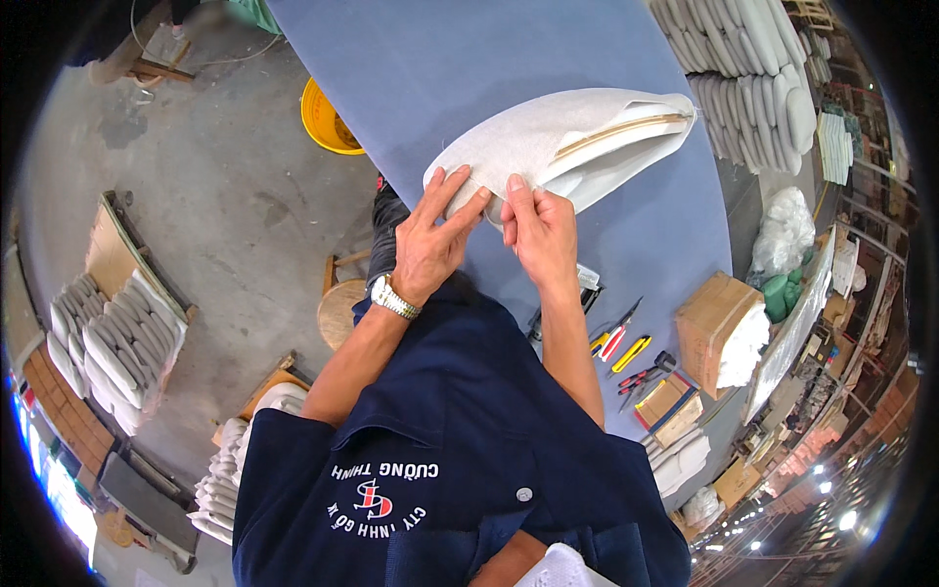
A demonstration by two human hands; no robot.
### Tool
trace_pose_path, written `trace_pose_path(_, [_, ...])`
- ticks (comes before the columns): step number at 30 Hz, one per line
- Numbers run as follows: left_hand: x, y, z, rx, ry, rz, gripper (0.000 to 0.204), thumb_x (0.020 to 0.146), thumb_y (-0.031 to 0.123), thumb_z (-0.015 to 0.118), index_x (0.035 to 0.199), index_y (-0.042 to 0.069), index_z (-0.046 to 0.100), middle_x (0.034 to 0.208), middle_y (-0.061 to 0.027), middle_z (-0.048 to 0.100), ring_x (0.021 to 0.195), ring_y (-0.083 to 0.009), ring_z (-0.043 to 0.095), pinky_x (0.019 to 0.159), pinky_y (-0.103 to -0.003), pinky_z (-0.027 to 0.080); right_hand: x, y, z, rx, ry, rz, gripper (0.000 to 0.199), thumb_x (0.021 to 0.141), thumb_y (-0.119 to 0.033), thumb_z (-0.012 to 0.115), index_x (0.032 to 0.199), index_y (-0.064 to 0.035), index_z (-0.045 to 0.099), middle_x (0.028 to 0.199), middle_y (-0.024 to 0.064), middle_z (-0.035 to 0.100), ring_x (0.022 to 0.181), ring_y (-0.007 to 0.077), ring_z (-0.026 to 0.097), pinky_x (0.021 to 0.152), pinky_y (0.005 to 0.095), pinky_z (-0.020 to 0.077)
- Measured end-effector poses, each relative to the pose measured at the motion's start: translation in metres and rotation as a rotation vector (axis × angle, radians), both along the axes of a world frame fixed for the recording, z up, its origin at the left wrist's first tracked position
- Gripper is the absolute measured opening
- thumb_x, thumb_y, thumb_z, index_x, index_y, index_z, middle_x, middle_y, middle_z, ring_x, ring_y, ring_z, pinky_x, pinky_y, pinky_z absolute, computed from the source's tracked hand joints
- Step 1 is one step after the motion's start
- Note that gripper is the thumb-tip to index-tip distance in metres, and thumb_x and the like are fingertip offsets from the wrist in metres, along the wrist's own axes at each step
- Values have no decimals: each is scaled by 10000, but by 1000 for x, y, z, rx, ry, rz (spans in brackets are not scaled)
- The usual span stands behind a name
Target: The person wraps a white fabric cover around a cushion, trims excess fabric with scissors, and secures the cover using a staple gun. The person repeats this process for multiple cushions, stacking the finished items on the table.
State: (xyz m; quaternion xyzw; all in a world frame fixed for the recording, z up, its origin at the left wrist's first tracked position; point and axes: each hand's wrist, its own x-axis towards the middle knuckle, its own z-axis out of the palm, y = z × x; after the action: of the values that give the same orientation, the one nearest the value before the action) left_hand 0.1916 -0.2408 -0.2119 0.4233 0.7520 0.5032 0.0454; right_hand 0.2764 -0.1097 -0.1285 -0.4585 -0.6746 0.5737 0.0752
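Observation:
A curved pad (509, 136) in off-white fabric lies on the blue-grey table top in front of me. Its cover gapes on the right side, where a thin brown strip and pale layers show inside. My left hand (430, 240), with a metal watch on the wrist, rests spread fingers on the pad's near left end; its thumb is not clearly seen. Close beside it, my right hand (541, 230) pinches the near edge of the fabric, thumb on top and fingers curled beneath. The pad's underside is hidden.
Pliers, a yellow cutter (631, 354) and a black-headed hammer (664, 362) lie right of my right forearm, near a cardboard box (719, 328) with white stuffing. A yellow bucket (328, 119) stands left of the table (391, 59). Stacked pale pads (773, 112) are at far right.

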Motion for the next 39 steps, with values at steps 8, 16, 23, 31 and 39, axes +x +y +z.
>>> trace_pose_path(8, [0, 2, 3, 8, -32, 29, 459, 845, 31, 791, 1279, 149, 699, 1427, -131, 636, 1319, -373, 608, 954, -411, 599, -1, -2, -4, 60, 48, 35, 546, 1062, -419, 585, 697, -20, 664, 500, 40, 574, 476, 100, 563, 480, 290, 420])
trace_pose_path(16, [-3, 4, 12, -20, -178, 66, 510, 856, 78, 801, 1340, 77, 641, 1423, -145, 639, 1323, -364, 604, 1024, -409, 559, -3, -2, 6, 111, 47, 75, 512, 1059, -370, 602, 684, -26, 655, 485, 44, 574, 444, 100, 554, 463, 295, 411])
trace_pose_path(23, [-11, 8, 24, -95, -120, 5, 476, 914, 133, 754, 1373, 76, 640, 1429, -128, 644, 1271, -316, 652, 950, -366, 572, -4, 5, 6, 78, 96, 52, 492, 1056, -347, 603, 689, -25, 661, 478, 46, 572, 445, 101, 563, 465, 294, 411])
trace_pose_path(31, [-16, 10, 36, -159, -128, -6, 455, 930, 129, 736, 1380, 143, 669, 1434, -100, 649, 1176, -276, 711, 816, -331, 594, -8, 8, 11, 100, 78, 51, 471, 1053, -324, 604, 692, -27, 663, 480, 56, 571, 444, 107, 567, 470, 299, 418])
trace_pose_path(39, [-13, 6, 28, -131, -297, 29, 434, 933, 87, 733, 1350, 204, 699, 1437, -101, 643, 1220, -305, 686, 908, -372, 600, -2, -6, -29, 176, 130, 36, 465, 1065, -333, 593, 740, -6, 653, 582, 91, 646, 530, 167, 643, 516, 335, 464])
